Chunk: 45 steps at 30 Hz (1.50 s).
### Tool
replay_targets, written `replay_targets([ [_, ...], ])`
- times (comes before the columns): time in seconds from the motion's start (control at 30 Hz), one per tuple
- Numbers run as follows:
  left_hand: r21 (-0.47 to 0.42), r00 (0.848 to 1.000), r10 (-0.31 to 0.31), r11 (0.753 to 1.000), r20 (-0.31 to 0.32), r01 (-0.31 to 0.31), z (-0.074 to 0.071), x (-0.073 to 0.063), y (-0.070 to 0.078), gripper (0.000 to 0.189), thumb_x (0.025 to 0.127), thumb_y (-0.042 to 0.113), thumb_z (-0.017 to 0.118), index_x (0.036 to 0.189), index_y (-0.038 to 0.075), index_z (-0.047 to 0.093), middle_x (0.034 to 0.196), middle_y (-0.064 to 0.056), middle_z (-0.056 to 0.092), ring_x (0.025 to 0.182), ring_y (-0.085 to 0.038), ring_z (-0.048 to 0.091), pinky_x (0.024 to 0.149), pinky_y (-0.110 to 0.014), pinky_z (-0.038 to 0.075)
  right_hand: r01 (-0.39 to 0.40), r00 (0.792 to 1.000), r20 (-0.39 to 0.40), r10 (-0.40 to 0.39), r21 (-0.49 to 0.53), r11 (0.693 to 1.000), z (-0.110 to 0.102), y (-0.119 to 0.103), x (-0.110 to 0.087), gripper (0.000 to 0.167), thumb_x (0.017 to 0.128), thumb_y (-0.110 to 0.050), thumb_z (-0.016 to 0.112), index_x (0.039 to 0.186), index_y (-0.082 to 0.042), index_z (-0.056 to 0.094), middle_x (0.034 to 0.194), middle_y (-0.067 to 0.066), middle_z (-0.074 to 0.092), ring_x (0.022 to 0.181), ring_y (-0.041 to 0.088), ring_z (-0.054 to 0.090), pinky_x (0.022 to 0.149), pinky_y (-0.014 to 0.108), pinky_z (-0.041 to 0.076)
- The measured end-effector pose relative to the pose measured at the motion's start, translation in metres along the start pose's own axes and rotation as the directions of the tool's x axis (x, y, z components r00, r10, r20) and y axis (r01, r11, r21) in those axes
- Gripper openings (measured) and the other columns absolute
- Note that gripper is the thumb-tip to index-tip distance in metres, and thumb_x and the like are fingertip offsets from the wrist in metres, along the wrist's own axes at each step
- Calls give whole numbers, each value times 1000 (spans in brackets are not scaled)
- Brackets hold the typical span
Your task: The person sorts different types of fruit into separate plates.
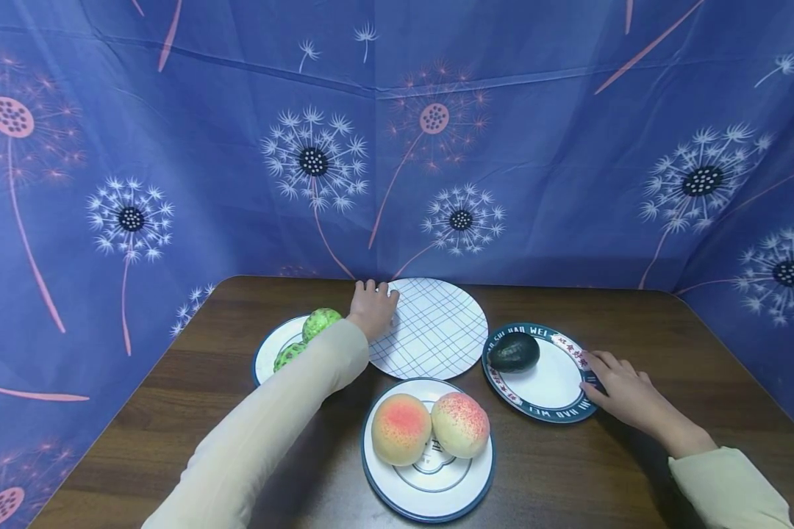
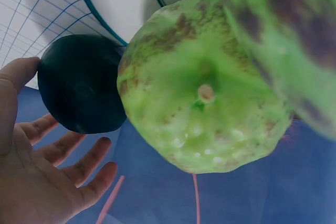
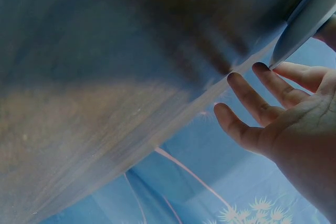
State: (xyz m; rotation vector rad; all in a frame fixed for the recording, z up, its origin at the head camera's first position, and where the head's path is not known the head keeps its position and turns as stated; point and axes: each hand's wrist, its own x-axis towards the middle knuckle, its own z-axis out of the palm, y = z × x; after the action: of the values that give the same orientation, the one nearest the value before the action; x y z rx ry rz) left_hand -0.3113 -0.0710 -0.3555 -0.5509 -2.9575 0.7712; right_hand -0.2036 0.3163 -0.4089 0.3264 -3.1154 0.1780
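Observation:
In the left wrist view, a dark green avocado (image 2: pixel 81 85) lies between the thumb and index finger of my left hand (image 2: pixel 58 166), the other fingers spread loosely. Seen from the head, my left hand (image 1: pixel 373 308) is over the left edge of the checked plate (image 1: pixel 437 330) and hides that avocado. My right hand (image 1: pixel 628 389) touches the right rim of the green-rimmed plate (image 1: pixel 559 408), thumb and index fingertip at its edge, fingers nearly straight. Another avocado (image 1: pixel 514 353) lies on that plate's left side. The right wrist view shows spread fingers (image 3: pixel 249 100) beside the plate's rim (image 3: pixel 304 22).
A blue-rimmed plate (image 1: pixel 259 360) at left bears two lumpy green custard apples (image 1: pixel 320 322), partly behind my left sleeve (image 1: pixel 284 419). In front, another plate (image 1: pixel 430 503) holds two peaches (image 1: pixel 401 430). The wooden table (image 1: pixel 152 441) backs onto a blue dandelion-patterned cloth (image 1: pixel 536 147).

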Motion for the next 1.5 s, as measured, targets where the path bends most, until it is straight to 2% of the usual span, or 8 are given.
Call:
replay_targets([
  [0.37,12,1000,-13,1000,21,12,5,-2,0,55,89,44,51,137,20,38,132,-9,46,119,-32,44,102,-47,35,-14,1000,18,14,10,1000,0,0,-1,64,86,-30,57,134,6,36,129,33,37,112,54,36,86,72,30],
  [0.7,60,999,-3,998,52,0,5,-3,1,40,94,29,44,134,22,42,136,-8,42,121,-33,42,103,-47,34,-18,1000,22,18,7,1000,-2,0,-1,64,86,-30,58,134,6,36,129,32,37,112,53,36,85,71,31],
  [1.07,58,998,8,998,66,-11,6,-2,0,43,93,28,47,135,24,40,138,-5,40,122,-33,40,104,-47,32,-24,999,27,24,6,1000,-2,0,0,65,86,-32,58,134,6,36,129,33,37,111,52,37,85,70,32],
  [1.5,76,997,38,996,64,-42,8,0,0,40,92,28,50,132,24,44,132,-4,44,121,-33,40,105,-48,31,-34,999,41,34,10,999,-5,-3,0,65,86,-32,57,134,6,36,128,33,36,112,53,35,86,71,30],
])
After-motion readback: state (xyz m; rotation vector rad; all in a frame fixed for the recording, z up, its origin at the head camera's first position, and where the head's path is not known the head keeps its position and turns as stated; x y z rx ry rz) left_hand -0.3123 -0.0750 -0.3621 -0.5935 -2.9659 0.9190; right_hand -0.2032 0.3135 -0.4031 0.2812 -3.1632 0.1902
